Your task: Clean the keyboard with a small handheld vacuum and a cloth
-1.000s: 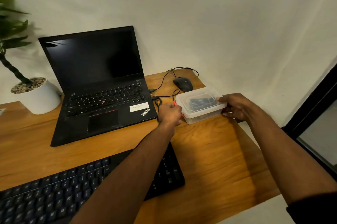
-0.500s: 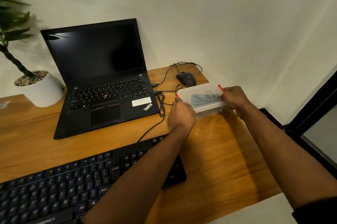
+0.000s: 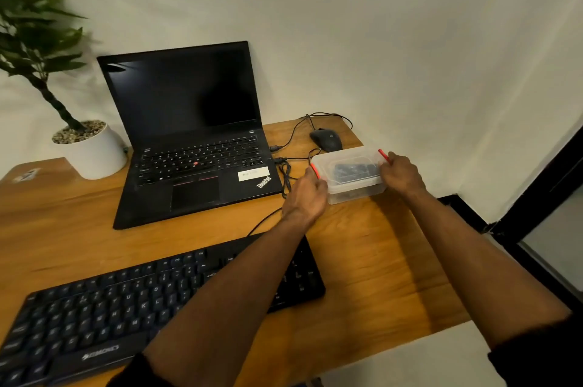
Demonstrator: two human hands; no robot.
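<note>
A clear plastic box (image 3: 350, 177) is held at its two ends near the right back corner of the wooden desk (image 3: 372, 263). The left hand (image 3: 305, 194) is curled against the box's left end, by a red clasp (image 3: 315, 170); the right hand (image 3: 401, 174) is curled over the right end, by the other red clasp (image 3: 383, 155). The lid is seen to be on, and something dark is visible through it, though what it is cannot be told. The black keyboard (image 3: 104, 314) is laid at the desk's near edge, its right end covered by the left forearm. A black cable (image 3: 285, 175) is looped between the box and an open laptop (image 3: 189, 140), whose screen is dark. A black mouse (image 3: 326, 139) is found just behind the box. A potted plant (image 3: 88, 150) is placed left of the laptop.
</note>
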